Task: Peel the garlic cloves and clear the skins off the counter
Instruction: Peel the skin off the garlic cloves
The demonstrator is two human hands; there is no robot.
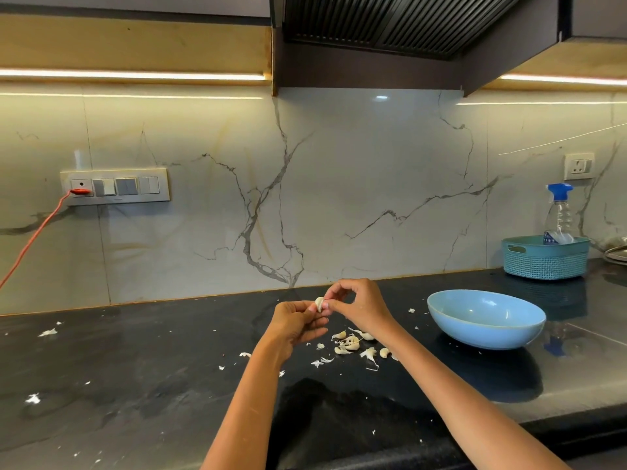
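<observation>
While the black counter [135, 385] carries the work, peeling is judged to be the step in hand, with the clearing of skins not yet begun. One blue bowl [485, 318] is set toward the counter's right end, near the back edge, and appears to hold nothing, though its near inner wall is hidden. One teal basket [544, 257] with one spray bottle [559, 215] in it stands at the back right corner. One garlic clove [319, 304] is held above the counter's middle: it is pinched by the curled fingers of the left hand [297, 322], while the right hand [356, 308] pinches at its top. Some five or six cloves [349, 344] are counted in a loose heap just beside the bowl; the exact number cannot be told. Skin scraps [47, 332] lie scattered to the left edge, too many to count. The next move is judged to call for pulling the loosened skin away.
</observation>
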